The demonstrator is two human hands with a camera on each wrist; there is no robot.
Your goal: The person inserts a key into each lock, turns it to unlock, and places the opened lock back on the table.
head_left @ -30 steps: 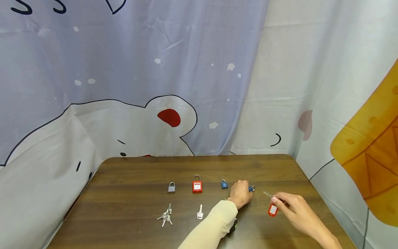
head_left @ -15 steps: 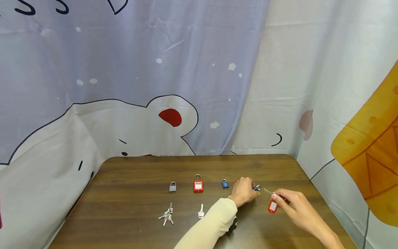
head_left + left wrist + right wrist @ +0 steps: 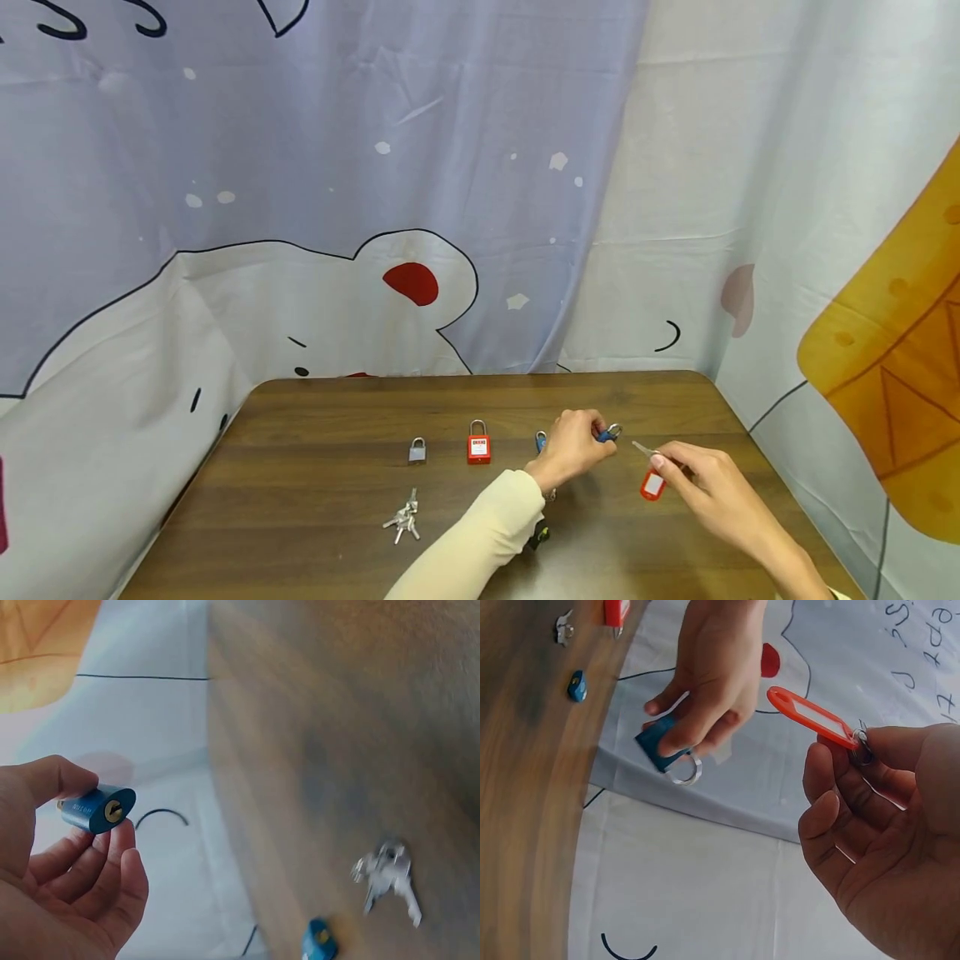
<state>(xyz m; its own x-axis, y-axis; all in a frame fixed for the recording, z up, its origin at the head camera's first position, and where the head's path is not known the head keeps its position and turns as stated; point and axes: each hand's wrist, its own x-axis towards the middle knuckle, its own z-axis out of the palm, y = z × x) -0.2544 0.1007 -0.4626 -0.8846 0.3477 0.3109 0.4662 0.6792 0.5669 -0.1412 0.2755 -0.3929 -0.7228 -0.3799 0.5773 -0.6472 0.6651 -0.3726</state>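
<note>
My left hand [image 3: 573, 448] holds a small blue padlock [image 3: 96, 810] above the table, pinched between thumb and fingers. Its brass keyhole shows in the left wrist view, and its shackle points right in the head view. Just to the right, my right hand [image 3: 712, 487] pinches a key [image 3: 642, 448] by its head, the blade pointing left at the padlock but apart from it. A red key tag [image 3: 814, 720] with a white label hangs from that key by a ring. A second blue padlock [image 3: 320, 941] is on the table, partly behind my left hand in the head view.
A red padlock [image 3: 478, 448] and a grey padlock [image 3: 417, 452] lie on the brown wooden table [image 3: 300, 467]. A bunch of keys [image 3: 404, 518] lies nearer on the left. More keys [image 3: 388, 877] lie by my left wrist. A printed curtain [image 3: 300, 167] hangs behind.
My left hand has lifted the blue padlock from the table, first shifting right, then up and slightly left. My right hand has risen a little with the key. My left sleeve now covers the single key.
</note>
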